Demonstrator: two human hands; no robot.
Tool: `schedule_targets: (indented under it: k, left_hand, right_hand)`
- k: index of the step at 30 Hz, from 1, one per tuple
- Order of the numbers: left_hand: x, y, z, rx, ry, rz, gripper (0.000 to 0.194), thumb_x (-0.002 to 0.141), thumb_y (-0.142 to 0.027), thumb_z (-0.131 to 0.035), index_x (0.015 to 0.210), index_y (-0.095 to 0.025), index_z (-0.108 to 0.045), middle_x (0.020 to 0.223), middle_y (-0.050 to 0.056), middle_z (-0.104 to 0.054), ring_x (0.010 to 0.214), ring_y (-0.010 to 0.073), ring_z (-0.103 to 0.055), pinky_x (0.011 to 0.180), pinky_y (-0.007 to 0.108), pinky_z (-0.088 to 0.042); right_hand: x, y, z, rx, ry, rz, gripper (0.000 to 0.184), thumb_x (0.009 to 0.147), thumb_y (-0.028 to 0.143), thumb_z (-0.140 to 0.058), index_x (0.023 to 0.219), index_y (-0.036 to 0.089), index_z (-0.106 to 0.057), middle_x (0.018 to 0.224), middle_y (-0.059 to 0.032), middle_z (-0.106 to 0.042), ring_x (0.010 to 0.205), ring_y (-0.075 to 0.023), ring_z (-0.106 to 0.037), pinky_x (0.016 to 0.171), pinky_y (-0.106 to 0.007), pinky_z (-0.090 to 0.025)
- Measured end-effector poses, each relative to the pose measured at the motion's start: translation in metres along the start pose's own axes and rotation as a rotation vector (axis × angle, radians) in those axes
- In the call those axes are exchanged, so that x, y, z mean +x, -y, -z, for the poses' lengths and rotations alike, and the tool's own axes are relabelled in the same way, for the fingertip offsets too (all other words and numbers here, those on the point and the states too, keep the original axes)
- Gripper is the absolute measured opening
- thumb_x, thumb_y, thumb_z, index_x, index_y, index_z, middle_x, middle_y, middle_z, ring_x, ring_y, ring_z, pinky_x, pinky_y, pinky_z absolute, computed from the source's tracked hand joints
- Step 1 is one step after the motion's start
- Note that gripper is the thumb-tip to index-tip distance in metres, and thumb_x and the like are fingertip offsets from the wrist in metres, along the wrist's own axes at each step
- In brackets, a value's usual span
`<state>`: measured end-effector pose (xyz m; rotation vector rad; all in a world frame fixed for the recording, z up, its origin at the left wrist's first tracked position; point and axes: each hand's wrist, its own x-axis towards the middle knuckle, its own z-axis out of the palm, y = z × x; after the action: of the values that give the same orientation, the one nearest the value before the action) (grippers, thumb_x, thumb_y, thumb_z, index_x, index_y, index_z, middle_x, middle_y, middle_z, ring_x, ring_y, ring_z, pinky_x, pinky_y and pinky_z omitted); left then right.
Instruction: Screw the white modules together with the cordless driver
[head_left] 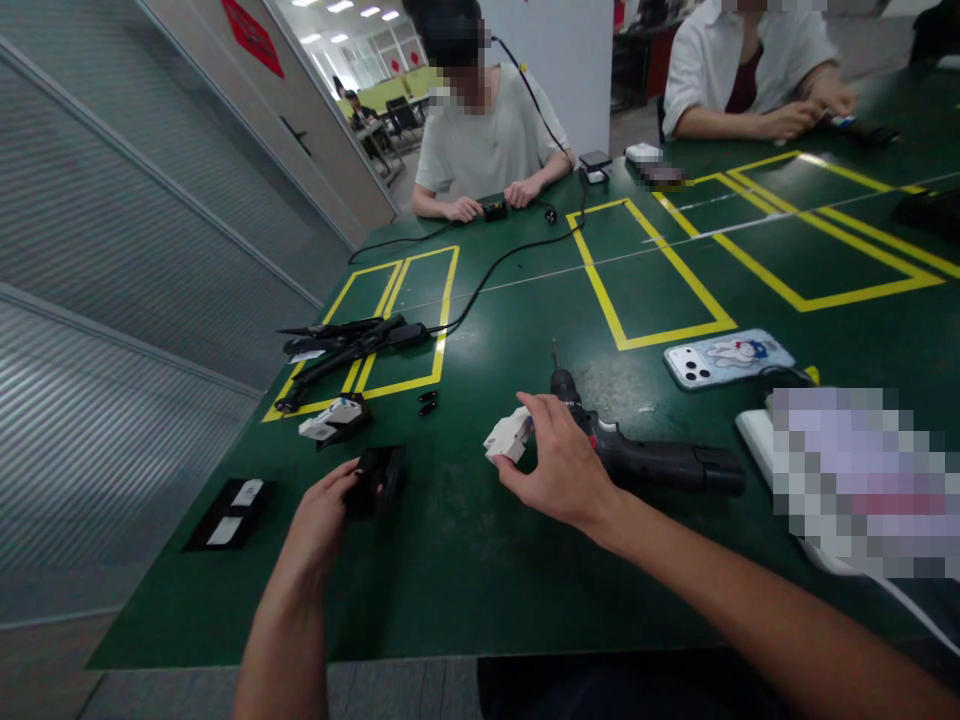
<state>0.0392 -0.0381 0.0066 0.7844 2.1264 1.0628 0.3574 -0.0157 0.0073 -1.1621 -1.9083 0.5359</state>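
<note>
My left hand [328, 510] grips a black plastic piece [381, 482] just above the green table. Between the thumb and fingers of my right hand [559, 460] is a white block-shaped part [508, 436], with a bit of blue at its upper edge. Right behind that hand lies a black cordless drill [667, 462], its bit pointing away from me. Another white part [330, 420] rests with a black piece beyond my left hand. Two small black bits [427, 403] lie beside it.
At the left is a black sheet [229, 515] with white labels. A black cabled tool [360, 350] lies across yellow tape. A phone [727, 358] and a white device [765, 450] sit to the right. Two people [491, 130] work across the green table [442, 600].
</note>
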Motion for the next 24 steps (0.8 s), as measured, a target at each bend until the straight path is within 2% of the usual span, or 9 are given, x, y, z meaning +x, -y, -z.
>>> schedule_targets:
  k: [3,6,10,12,15,17,20,23,24]
  left_hand:
    - [0.002,0.013,0.025,0.088,-0.022,0.031,0.036,0.071,-0.019,-0.062,0.107,-0.018,-0.066,0.098,0.006,-0.069,0.08,0.0166,-0.064,0.061,0.022,-0.049]
    - [0.008,0.022,0.041,0.154,-0.041,0.041,0.035,0.07,-0.02,-0.064,0.104,-0.016,-0.067,0.103,0.008,-0.068,0.091,0.0211,-0.062,0.063,0.024,-0.049]
    - [0.014,0.023,0.05,0.188,-0.014,0.035,0.034,0.072,-0.022,-0.063,0.105,-0.015,-0.067,0.106,0.009,-0.068,0.1,0.0235,-0.061,0.07,0.027,-0.051]
    - [0.013,0.019,0.052,0.194,0.043,0.035,0.034,0.073,-0.026,-0.064,0.106,-0.017,-0.067,0.11,0.008,-0.068,0.105,0.0226,-0.06,0.074,0.026,-0.051]
    - [0.011,0.013,0.056,0.268,0.102,-0.06,0.031,0.078,-0.029,-0.061,0.107,-0.021,-0.066,0.111,0.004,-0.068,0.104,0.02,-0.061,0.076,0.025,-0.052]
    - [0.007,0.007,0.059,0.38,0.016,-0.17,0.032,0.081,-0.031,-0.055,0.11,-0.021,-0.064,0.107,0.003,-0.068,0.099,0.0209,-0.062,0.075,0.028,-0.052]
    - [-0.011,-0.008,0.051,0.496,-0.151,-0.273,0.039,0.083,-0.041,-0.052,0.119,-0.027,-0.058,0.104,0.0,-0.064,0.097,0.0252,-0.06,0.077,0.036,-0.05]
    - [-0.049,-0.029,0.021,0.549,-0.17,-0.444,0.044,0.087,-0.049,-0.046,0.124,-0.028,-0.055,0.109,0.002,-0.062,0.098,0.0259,-0.059,0.083,0.038,-0.048]
    - [-0.064,-0.035,0.006,0.504,-0.105,-0.497,0.042,0.089,-0.048,-0.044,0.124,-0.027,-0.055,0.113,0.003,-0.062,0.102,0.0253,-0.058,0.086,0.038,-0.047]
  right_hand:
    - [0.0,0.0,-0.001,-0.031,0.006,0.006,0.068,0.081,0.031,-0.07,0.136,0.002,-0.04,0.12,-0.013,-0.039,0.112,-0.0261,-0.038,0.102,-0.035,-0.035]
    - [-0.001,0.0,-0.001,-0.045,0.021,0.013,0.069,0.081,0.031,-0.069,0.136,0.002,-0.039,0.12,-0.0129,-0.04,0.111,-0.0258,-0.038,0.102,-0.035,-0.035]
    - [-0.001,0.0,0.0,-0.042,0.038,0.051,0.068,0.083,0.032,-0.067,0.137,0.001,-0.038,0.121,-0.0125,-0.04,0.111,-0.0257,-0.038,0.102,-0.035,-0.035]
    - [-0.001,-0.001,0.001,-0.032,0.04,0.072,0.068,0.084,0.032,-0.066,0.137,0.001,-0.038,0.122,-0.0123,-0.04,0.111,-0.0253,-0.038,0.103,-0.035,-0.034]
    - [-0.001,-0.002,0.001,-0.007,0.042,0.099,0.069,0.082,0.031,-0.066,0.137,0.001,-0.037,0.123,-0.0124,-0.039,0.112,-0.0247,-0.038,0.104,-0.034,-0.034]
    - [-0.002,-0.002,0.0,0.013,0.051,0.125,0.071,0.081,0.031,-0.066,0.138,0.001,-0.036,0.124,-0.0126,-0.038,0.113,-0.0247,-0.037,0.105,-0.034,-0.033]
    - [-0.002,-0.002,-0.001,0.029,0.08,0.173,0.076,0.08,0.031,-0.068,0.14,0.001,-0.033,0.127,-0.0128,-0.036,0.115,-0.0252,-0.035,0.107,-0.034,-0.03]
    - [-0.003,-0.002,0.0,0.039,0.113,0.211,0.08,0.08,0.031,-0.07,0.142,0.002,-0.029,0.127,-0.0131,-0.035,0.117,-0.0256,-0.033,0.108,-0.035,-0.029]
    - [-0.003,-0.002,0.0,0.044,0.124,0.23,0.08,0.08,0.031,-0.07,0.143,0.002,-0.028,0.128,-0.0133,-0.034,0.117,-0.0257,-0.033,0.109,-0.035,-0.028]
